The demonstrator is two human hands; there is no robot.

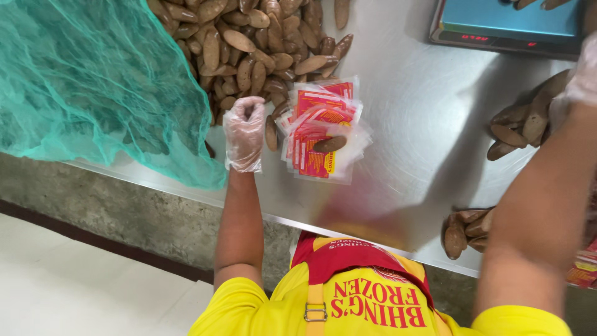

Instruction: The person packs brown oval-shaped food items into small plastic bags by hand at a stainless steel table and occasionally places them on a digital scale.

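1. While the gloved left hand is curled into a loose fist holding nothing I can see, it rests beside the stack of red-printed clear pouches.
2. One brown pod lies across the stack, long axis roughly left-right.
3. Bare steel table lies open to the right.
4. The gloved right hand reaches a smaller pod pile; its grip is unclear.

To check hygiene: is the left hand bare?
No, the left hand wears a thin clear plastic glove, closed in a fist beside the brown pieces.
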